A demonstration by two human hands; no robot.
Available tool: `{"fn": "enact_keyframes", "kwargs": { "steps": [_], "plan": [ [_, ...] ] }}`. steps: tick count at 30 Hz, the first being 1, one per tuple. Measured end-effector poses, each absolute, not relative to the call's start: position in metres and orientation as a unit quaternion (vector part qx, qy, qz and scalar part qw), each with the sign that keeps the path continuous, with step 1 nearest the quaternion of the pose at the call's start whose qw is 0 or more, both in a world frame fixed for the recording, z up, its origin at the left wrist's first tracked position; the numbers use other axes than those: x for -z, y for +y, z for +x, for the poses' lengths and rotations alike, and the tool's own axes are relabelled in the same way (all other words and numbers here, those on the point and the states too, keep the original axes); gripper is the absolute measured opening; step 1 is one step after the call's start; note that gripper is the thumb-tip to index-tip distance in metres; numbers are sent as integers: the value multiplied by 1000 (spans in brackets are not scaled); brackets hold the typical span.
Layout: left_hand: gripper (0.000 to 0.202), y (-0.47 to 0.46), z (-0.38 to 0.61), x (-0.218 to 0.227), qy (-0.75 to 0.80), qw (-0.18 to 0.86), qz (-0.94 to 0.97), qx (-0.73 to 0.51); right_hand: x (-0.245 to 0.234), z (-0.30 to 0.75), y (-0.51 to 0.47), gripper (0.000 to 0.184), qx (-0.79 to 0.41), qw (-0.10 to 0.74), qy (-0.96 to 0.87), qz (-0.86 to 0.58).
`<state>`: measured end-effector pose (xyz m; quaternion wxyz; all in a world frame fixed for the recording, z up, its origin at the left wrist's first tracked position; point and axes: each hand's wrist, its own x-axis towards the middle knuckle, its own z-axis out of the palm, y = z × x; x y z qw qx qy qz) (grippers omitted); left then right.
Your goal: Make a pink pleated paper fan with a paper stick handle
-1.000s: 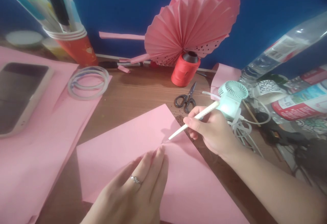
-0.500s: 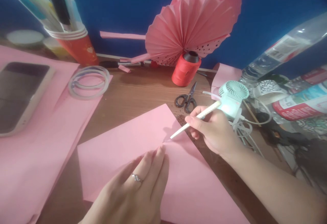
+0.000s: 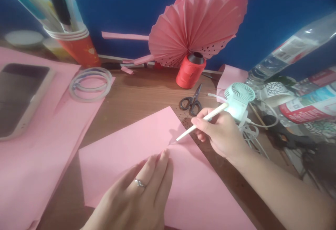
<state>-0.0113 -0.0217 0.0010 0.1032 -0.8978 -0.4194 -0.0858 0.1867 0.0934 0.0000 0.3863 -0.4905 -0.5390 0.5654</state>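
A pink sheet of paper (image 3: 199, 184) lies at an angle on the brown table. My left hand (image 3: 147, 191), with a ring on one finger, rests flat on it, fingers stretched out and side by side. In my right hand (image 3: 217, 132) is a slim white pen-shaped craft knife (image 3: 193, 128), pinched between thumb and fingers. Its tapered end slants down to the left, with a thin pale tip at the paper just beyond my left fingertips. Black-handled scissors (image 3: 191, 103) lie past the sheet's far corner, amid small dark specks.
A phone (image 3: 21, 97) and a clear ring-shaped coil (image 3: 90, 85) rest on pink sheets (image 3: 26, 174) at left. Behind stand a red cup of pens (image 3: 78, 48), a red thread spool (image 3: 191, 72) and a pleated pink paper fan (image 3: 194, 23). A mint mini fan (image 3: 238, 99), cables and bottles (image 3: 309, 104) crowd the right.
The craft knife and my right hand have shifted very slightly up and to the right. My left hand stays pressed on the paper.
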Motion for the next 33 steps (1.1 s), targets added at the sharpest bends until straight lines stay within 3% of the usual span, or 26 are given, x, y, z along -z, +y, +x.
{"fn": "enact_keyframes", "kwargs": {
  "steps": [33],
  "plan": [
    [39, -25, -12, -2, -430, 78, -896, 77, 2, 191, 100, 22, -554, 407, -511, -515]
  ]
}}
